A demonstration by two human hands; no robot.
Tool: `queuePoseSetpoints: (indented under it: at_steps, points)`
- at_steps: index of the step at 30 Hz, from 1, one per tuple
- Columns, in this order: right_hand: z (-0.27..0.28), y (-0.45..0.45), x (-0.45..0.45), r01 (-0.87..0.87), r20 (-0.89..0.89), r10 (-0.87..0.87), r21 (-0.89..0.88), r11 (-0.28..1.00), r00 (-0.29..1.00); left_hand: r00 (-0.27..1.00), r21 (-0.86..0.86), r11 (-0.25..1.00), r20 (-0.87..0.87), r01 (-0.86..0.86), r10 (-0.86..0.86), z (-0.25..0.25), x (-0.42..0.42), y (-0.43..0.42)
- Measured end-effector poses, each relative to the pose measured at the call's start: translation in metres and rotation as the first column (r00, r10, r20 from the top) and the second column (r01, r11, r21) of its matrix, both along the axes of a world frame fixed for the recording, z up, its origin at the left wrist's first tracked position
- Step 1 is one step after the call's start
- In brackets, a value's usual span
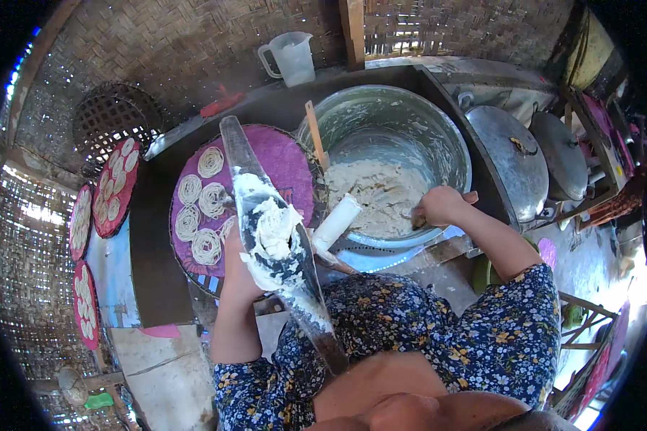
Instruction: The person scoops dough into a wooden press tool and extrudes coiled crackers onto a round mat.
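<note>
My left hand (239, 267) is under a long, dark, dough-smeared press (241, 154) held slantwise before my chest; its fingers are mostly hidden, but it grips the tool. Pale dough (277, 230) fills the press's opening. A white cylinder (338, 221) on a wooden handle is beside it. My right hand (442, 207) is closed at the near right rim of a large metal basin (464, 136), around a tool whose wooden end (471, 197) sticks out. Wet dough (381, 187) lies in the basin. Left of it, several coiled noodle-like rounds (210, 200) lie on a purple cloth-covered round tray (262, 136).
A wooden-handled spatula (313, 129) leans in the basin. Behind stand a plastic measuring jug (295, 61) and a red item (223, 102). Large lidded pots (507, 158) are at the right. More red trays (104, 223) with rounds lean at the left, near a woven basket (115, 118).
</note>
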State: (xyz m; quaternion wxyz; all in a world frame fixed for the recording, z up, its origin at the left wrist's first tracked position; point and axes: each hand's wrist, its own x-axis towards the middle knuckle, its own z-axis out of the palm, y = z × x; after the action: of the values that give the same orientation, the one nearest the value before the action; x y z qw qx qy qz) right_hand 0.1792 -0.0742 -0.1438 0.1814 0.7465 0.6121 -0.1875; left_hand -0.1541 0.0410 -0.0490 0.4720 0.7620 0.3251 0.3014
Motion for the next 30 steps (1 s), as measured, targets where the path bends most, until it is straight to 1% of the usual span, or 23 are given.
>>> queuePoseSetpoints:
  at_steps: [2,5,6,8,10,11,13,14,15,17,18,19,21,22,23,25,26,27,29,30]
  points:
    - [0.001,0.001,0.001,0.037,-0.018,-0.038,-0.053,0.998,0.999,0.999,0.078,0.997,-0.033,0.018,-0.016,0.0,0.0,0.002]
    - [0.006,-0.004,0.005,0.075,-0.115,-0.073,0.014,0.997,0.991,0.998,0.231,0.972,-0.052,0.041,-0.029,-0.005,0.003,0.008]
    - [0.013,-0.006,0.006,0.087,-0.176,-0.081,0.027,0.996,0.981,1.0,0.037,0.999,0.014,0.012,-0.012,-0.005,0.005,0.008]
    - [0.037,-0.014,0.01,0.111,-0.295,-0.091,0.05,0.993,0.951,0.999,-0.052,0.999,-0.037,0.003,-0.005,-0.01,0.003,0.012]
    - [0.054,-0.019,0.021,0.086,-0.359,-0.041,0.109,0.99,0.932,0.999,0.046,0.999,-0.037,0.028,-0.026,-0.013,0.005,0.016]
    - [0.063,-0.022,0.027,0.077,-0.388,-0.015,0.144,0.987,0.922,1.0,0.006,1.0,-0.013,0.025,-0.025,-0.015,0.006,0.017]
    - [0.092,-0.03,0.034,0.13,-0.488,-0.024,0.184,0.974,0.873,0.999,-0.06,0.998,0.041,0.032,-0.029,-0.015,0.01,0.022]
    - [0.105,-0.033,0.038,0.158,-0.534,-0.024,0.205,0.966,0.845,0.997,0.074,0.995,-0.017,0.074,-0.073,-0.009,0.014,0.024]
    - [0.115,-0.038,0.042,0.188,-0.59,-0.003,0.253,0.949,0.807,0.999,-0.052,0.998,0.038,0.031,-0.029,-0.011,0.018,0.024]
    - [0.131,-0.045,0.048,0.245,-0.691,0.063,0.338,0.909,0.72,0.993,0.172,0.981,-0.086,0.09,-0.076,-0.005,0.025,0.028]
    - [0.136,-0.046,0.053,0.289,-0.759,0.062,0.32,0.902,0.648,0.993,0.204,0.974,-0.088,0.098,-0.081,-0.009,0.029,0.03]
    - [0.143,-0.045,0.051,0.308,-0.775,0.076,0.336,0.89,0.627,0.974,0.192,0.972,-0.202,0.137,-0.098,-0.014,0.035,0.037]
    - [0.158,-0.045,0.048,0.346,-0.809,0.103,0.359,0.867,0.579,0.932,0.348,0.93,-0.361,0.119,0.016,-0.016,0.049,0.043]
    - [0.163,-0.042,0.043,0.366,-0.851,0.152,0.368,0.855,0.503,0.929,0.433,0.888,-0.369,0.151,0.023,-0.028,0.055,0.051]
    - [0.17,-0.04,0.038,0.351,-0.845,0.173,0.385,0.853,0.506,0.949,0.346,0.932,-0.316,0.108,0.007,-0.02,0.063,0.045]
    - [0.182,-0.036,0.024,0.328,-0.833,0.21,0.415,0.849,0.512,0.945,0.326,0.935,-0.326,0.139,-0.027,0.003,0.071,0.034]
    - [0.18,-0.031,0.018,0.276,-0.811,0.238,0.433,0.858,0.534,0.939,0.37,0.908,-0.338,0.198,-0.066,-0.002,0.073,0.039]
    - [0.181,-0.029,0.009,0.223,-0.774,0.289,0.479,0.849,0.564,0.936,0.372,0.902,-0.341,0.22,-0.088,-0.005,0.073,0.042]
    - [0.182,-0.024,0.0,0.066,-0.652,0.366,0.539,0.84,0.664,0.928,0.372,0.889,-0.35,0.266,-0.131,-0.004,0.073,0.042]
    - [0.185,-0.022,-0.002,-0.018,-0.522,0.385,0.576,0.817,0.761,0.919,0.369,0.897,-0.385,0.242,-0.09,0.001,0.071,0.038]
